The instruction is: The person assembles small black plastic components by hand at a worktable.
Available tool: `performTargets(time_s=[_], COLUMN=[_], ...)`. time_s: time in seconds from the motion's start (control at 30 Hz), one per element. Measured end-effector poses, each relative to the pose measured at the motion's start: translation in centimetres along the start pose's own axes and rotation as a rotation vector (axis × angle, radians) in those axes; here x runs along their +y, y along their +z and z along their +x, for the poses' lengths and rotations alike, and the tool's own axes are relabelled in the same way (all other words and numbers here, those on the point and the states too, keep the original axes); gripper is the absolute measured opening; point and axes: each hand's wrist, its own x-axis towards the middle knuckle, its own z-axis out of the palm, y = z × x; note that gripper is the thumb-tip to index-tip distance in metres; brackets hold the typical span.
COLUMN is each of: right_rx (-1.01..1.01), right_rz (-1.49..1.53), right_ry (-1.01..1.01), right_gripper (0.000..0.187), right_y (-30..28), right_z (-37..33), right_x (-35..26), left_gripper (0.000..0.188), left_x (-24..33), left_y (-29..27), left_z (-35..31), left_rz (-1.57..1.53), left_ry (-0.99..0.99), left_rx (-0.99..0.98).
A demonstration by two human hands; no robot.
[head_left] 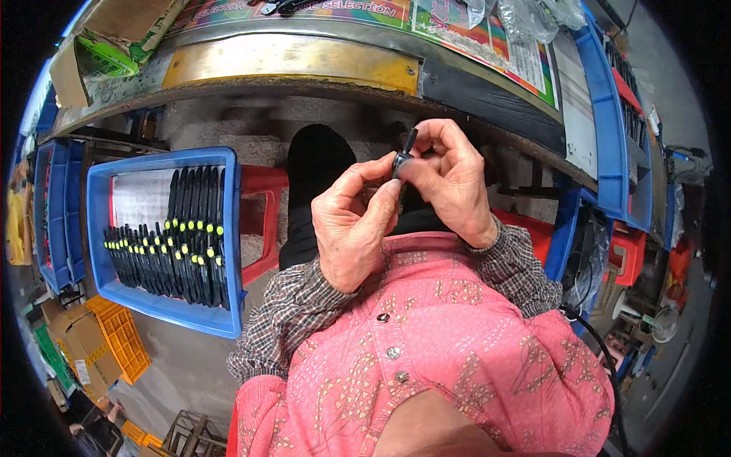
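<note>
A slim black piece [410, 142] with a grey, rounded middle is held up between my hands, in front of the bench edge. My left hand [349, 219] pinches its lower part between thumb and fingers. My right hand [458, 179] is closed around its upper part, and the right thumb is smeared by motion. The black tip sticks up past the fingers; the lower end is mostly hidden. To my left, a blue tray [101, 251] holds rows of long black pieces [196, 199] with yellow-green round ends. Their exact kind cannot be made out.
Ahead runs a workbench [289, 65] with a metal strip and colourful printed sheets. An opened carton [122, 46] sits at its left end, clear plastic bags [533, 19] at its right. A red stool [263, 221] stands beside the tray. More blue trays [609, 152] stand at right.
</note>
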Motion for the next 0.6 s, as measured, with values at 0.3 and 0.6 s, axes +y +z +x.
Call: performTargets(time_s=[0.3, 0.6], right_rx=[0.037, 0.090], right_rz=[-0.283, -0.600], right_ry=[-0.177, -0.440], right_gripper=[0.026, 0.024], right_y=[0.2, 0.7], right_z=[-0.5, 0.3], right_x=[-0.4, 0.6], left_gripper=[0.023, 0.023], left_x=[0.1, -0.2], left_y=[0.2, 0.2], left_z=[-0.1, -0.1], left_rz=[-0.038, 0.008], left_ry=[-0.025, 0.035], left_rx=[0.069, 0.053])
